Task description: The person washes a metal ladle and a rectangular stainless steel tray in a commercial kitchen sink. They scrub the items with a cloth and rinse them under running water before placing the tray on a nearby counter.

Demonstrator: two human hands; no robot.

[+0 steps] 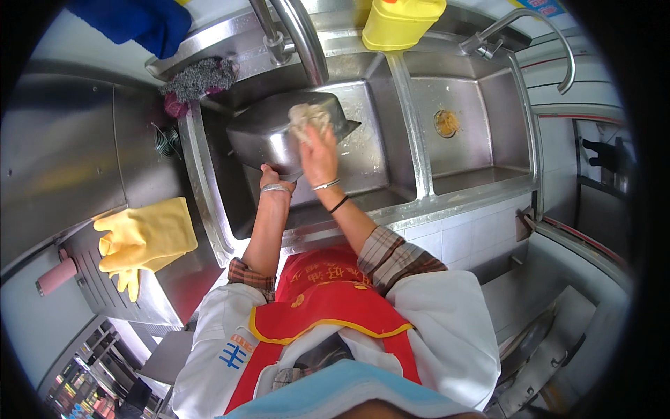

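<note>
A deep stainless steel pan (pixel 261 131) is held tilted over the left sink basin (pixel 366 173), its outer side facing up. My left hand (pixel 275 178) grips its near edge, with the thumb on the metal and the other fingers hidden beneath. My right hand (pixel 318 154) presses a crumpled pale cloth (pixel 309 119) against the pan's outside; the fingers are slightly blurred. Above the basin, the large steel faucet (pixel 303 39) reaches over the pan's far side. I cannot see inside the pan.
The right basin (pixel 460 162) has food scraps (pixel 447 123) at its drain. A yellow jug (pixel 403 23) stands behind the sinks, left of a curved faucet (pixel 523 15). Steel wool (pixel 201 78) rests at the left back corner. Yellow rubber gloves (pixel 152 235) lie on the left counter.
</note>
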